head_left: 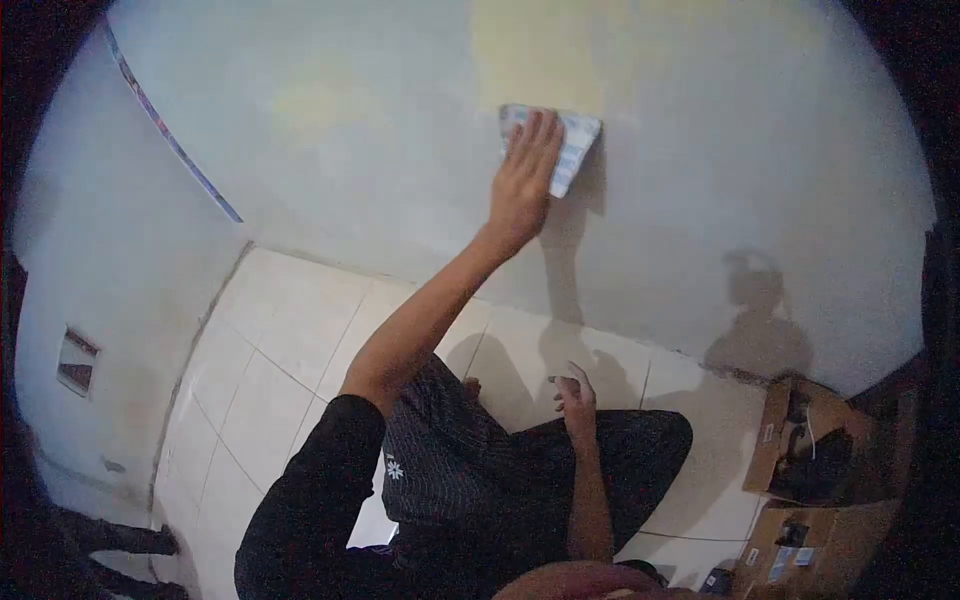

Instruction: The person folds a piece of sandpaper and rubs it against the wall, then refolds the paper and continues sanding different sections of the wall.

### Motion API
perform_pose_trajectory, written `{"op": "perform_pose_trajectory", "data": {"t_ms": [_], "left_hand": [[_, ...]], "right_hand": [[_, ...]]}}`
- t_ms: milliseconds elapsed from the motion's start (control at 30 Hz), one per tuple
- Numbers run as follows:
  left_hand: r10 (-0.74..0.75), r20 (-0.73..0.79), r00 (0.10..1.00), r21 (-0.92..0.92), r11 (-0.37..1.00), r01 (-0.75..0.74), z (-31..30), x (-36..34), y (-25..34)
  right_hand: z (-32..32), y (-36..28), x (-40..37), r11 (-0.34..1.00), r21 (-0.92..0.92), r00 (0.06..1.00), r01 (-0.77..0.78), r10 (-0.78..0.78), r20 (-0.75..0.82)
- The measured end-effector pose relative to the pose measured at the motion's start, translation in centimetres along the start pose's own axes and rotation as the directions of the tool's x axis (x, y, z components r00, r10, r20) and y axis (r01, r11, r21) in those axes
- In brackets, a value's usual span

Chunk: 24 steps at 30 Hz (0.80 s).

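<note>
My left hand (527, 180) reaches up to the wall, its fingers pressing a stiff-looking sheet with a pale blue-and-white print (575, 150) flat against the surface. What the sheet's underside is made of cannot be seen. Above it, a yellowish patch (535, 55) shows on the pale blue-grey wall (400, 190). My right hand (575, 398) hovers near my bent knee, fingers loosely curled and apart, with nothing in them.
I sit on white floor tiles (270, 330) close to the wall. Two open cardboard boxes, an upper one (775, 440) and a lower one (850, 550), stand at the right with dark items. A dark-clad limb (130, 537) shows at lower left.
</note>
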<state>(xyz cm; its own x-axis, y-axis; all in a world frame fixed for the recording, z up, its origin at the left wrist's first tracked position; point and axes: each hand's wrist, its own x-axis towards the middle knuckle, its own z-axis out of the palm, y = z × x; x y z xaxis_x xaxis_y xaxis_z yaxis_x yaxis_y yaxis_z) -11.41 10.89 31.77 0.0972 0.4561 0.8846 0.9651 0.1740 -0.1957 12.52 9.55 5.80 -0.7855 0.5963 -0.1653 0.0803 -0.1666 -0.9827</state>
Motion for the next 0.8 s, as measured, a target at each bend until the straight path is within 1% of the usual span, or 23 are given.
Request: {"op": "perform_pose_trajectory", "data": {"t_ms": [33, 67, 100, 133, 167, 200, 267, 300, 367, 400, 433, 500, 567, 600, 633, 700, 733, 800], "left_hand": [[0.001, 0.032, 0.999, -0.066, 0.998, 0.001, 0.1, -0.3, 0.6], [0.086, 0.119, 0.989, -0.059, 0.995, -0.080, 0.6, -1.4, 0.4], [0.134, 0.188, 0.973, -0.089, 0.989, -0.118, 0.5, -2.0, 1.0], [0.152, 0.259, 0.954, -0.094, 0.987, -0.131, 0.3, -2.7, 1.4], [0.167, 0.328, 0.930, -0.099, 0.985, -0.142, 0.3, -3.2, 1.5], [0.163, 0.330, 0.930, -0.095, 0.986, -0.139, 0.5, -3.3, 1.3], [0.214, 0.267, 0.940, -0.061, 0.977, -0.205, 0.3, -2.9, 0.3], [0.200, 0.265, 0.943, -0.049, 0.980, -0.193, 0.1, -2.4, -0.1], [0.074, 0.147, 0.986, -0.010, 0.997, -0.073, -0.5, -0.9, -1.1], [0.030, 0.114, 0.993, -0.002, 1.000, -0.030, -0.6, -0.8, -0.6], [0.013, 0.116, 0.993, 0.024, 1.000, -0.016, -0.6, -0.5, -0.5], [-0.026, 0.060, 0.998, -0.046, 0.999, 0.029, -0.6, -0.2, -1.2], [-0.045, 0.066, 0.997, -0.049, 0.998, 0.048, -0.4, -1.2, -1.0], [-0.043, 0.108, 0.993, -0.015, 0.999, 0.045, -0.5, -1.7, -0.9], [-0.048, 0.159, 0.986, 0.021, 0.999, 0.045, -1.5, -0.6, -1.5], [-0.043, 0.171, 0.984, 0.001, 0.999, 0.044, -1.3, -0.7, -1.8], [-0.054, 0.181, 0.982, 0.028, 0.998, 0.049, -1.2, -1.1, -1.7], [-0.062, 0.192, 0.979, 0.050, 0.997, 0.053, -1.3, -1.2, -1.8]], "right_hand": [[0.0, 0.1, 0.0, 1.000, -0.001, 1.000, 0.000, 0.000, 0.003], [0.0, 0.5, 0.1, 0.999, -0.049, 1.000, 0.007, -0.006, 0.013], [0.0, 1.0, 0.2, 0.995, -0.098, 1.000, 0.016, -0.014, 0.022], [0.0, 1.5, 0.3, 0.995, -0.102, 1.000, 0.017, -0.015, 0.023], [0.1, 1.8, 0.4, 0.986, -0.163, 1.000, 0.029, -0.026, 0.017], [-0.1, 2.1, 0.5, 0.975, -0.221, 0.999, 0.038, -0.036, 0.015], [-0.2, 2.4, 0.4, 0.974, -0.224, 0.999, 0.039, -0.036, 0.016], [-0.1, 2.3, 0.4, 0.973, -0.229, 0.999, 0.039, -0.035, 0.018], [-0.2, 2.4, 0.6, 0.972, -0.231, 0.999, 0.048, -0.042, 0.032], [-0.6, 3.5, 0.6, 0.974, -0.218, 0.998, 0.054, -0.049, 0.025], [-0.8, 4.0, 0.9, 0.973, -0.224, 0.997, 0.060, -0.049, 0.054], [-0.5, 3.4, 1.1, 0.963, -0.269, 1.000, -0.007, 0.011, 0.013], [-0.6, 3.5, 1.2, 0.952, -0.307, 1.000, 0.012, -0.003, 0.029], [-0.6, 3.4, 1.3, 0.942, -0.334, 0.999, 0.029, -0.020, 0.030], [-0.2, 2.1, 1.0, 0.940, -0.340, 0.999, 0.030, -0.013, 0.050], [-0.4, 2.8, 1.1, 0.964, -0.253, 0.995, 0.078, -0.062, 0.072], [-0.7, 3.3, 1.1, 0.964, -0.255, 0.996, 0.072, -0.058, 0.064], [-0.7, 3.3, 1.4, 0.915, -0.396, 0.996, 0.079, -0.055, 0.072]]}}
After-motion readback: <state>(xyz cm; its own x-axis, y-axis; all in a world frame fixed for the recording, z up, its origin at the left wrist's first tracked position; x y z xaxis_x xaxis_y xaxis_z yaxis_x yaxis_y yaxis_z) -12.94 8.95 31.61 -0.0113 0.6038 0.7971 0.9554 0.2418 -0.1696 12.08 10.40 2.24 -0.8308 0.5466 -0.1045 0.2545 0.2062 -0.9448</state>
